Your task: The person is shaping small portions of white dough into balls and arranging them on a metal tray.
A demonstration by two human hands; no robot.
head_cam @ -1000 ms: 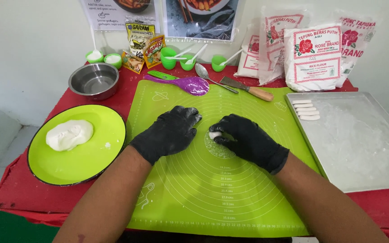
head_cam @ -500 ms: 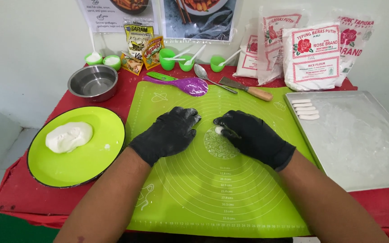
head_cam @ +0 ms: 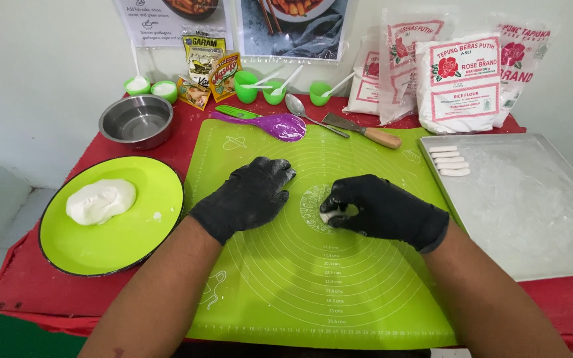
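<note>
Smooth green silicone mat (head_cam: 339, 278) — right hand (head_cam: 382, 212) grip pinching soft white dough piece (head_cam: 329, 216), left hand (head_cam: 250, 195) spread flat.

The right grip (head_cam: 382, 213) closes on a small dough piece (head_cam: 329, 216) at the middle of the baking mat (head_cam: 313, 278), which lies on the tabletop (head_cam: 565, 298). Just left of that grip the left grip (head_cam: 250, 195) rests flat on the mat. Further left a plate (head_cam: 134, 238) bears a dough lump (head_cam: 101, 200), with a metal bowl (head_cam: 136, 121) behind it. Right of the grip a tray (head_cam: 532, 205) holds dough sticks (head_cam: 451, 161). Behind lie a spatula (head_cam: 266, 124), a spoon (head_cam: 303, 111) and a knife (head_cam: 363, 131), with flour bags (head_cam: 459, 83) behind them.
</note>
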